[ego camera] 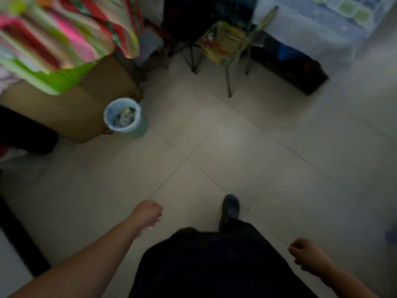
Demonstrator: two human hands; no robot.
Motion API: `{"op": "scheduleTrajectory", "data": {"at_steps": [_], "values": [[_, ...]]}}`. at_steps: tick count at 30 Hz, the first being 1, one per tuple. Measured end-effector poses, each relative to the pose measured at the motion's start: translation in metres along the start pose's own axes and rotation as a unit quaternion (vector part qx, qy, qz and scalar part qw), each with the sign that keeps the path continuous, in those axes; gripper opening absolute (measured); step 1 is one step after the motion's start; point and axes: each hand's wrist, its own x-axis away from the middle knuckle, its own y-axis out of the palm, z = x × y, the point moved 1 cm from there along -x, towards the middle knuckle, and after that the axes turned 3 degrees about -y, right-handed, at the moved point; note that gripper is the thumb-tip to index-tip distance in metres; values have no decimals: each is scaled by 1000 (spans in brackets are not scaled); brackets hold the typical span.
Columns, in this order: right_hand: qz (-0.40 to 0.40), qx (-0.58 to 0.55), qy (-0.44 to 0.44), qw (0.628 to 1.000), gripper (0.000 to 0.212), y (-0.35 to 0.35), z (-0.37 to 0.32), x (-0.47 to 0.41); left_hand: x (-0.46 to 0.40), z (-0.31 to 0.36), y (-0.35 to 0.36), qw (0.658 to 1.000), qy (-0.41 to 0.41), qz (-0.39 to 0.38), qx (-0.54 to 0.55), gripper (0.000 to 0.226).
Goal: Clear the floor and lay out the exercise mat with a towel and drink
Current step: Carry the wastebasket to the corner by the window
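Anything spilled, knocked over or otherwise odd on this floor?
Nothing stands out. The tiled floor shows no spill. The bin stands upright beside the cardboard box, rubbish inside it. Both hands hold nothing.

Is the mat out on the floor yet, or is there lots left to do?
Not yet. The tiled floor in the middle looks bare, so the clearing seems mostly done. Both hands hold nothing: the left hand and right hand hang loosely curled. No mat, towel or drink shows in this view, so laying them out is all still left. A bin and a chair stand at the edges.
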Motion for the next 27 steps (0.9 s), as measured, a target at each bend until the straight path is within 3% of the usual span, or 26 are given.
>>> {"op": "scheduleTrajectory", "data": {"at_steps": [5,9,15,19,23,27], "values": [[-4,91,-51,995,13,-80,-99,-28,0,46,-1,996,13,-4,91,14],[-19,174,-140,974,19,-101,-213,-40,-10,56,-23,989,4,10,145,13],[-42,209,-234,949,27,-74,-398,-31,-50,29,-100,981,-35,22,191,15],[-48,189,-257,947,20,-46,-506,-12,-75,-4,-178,981,-74,23,176,16],[-64,221,-287,930,28,-24,-586,-1,-104,-19,-260,979,-100,67,164,16],[-82,253,-282,922,23,-15,-639,-9,-142,0,-321,960,-123,117,223,14]]}}
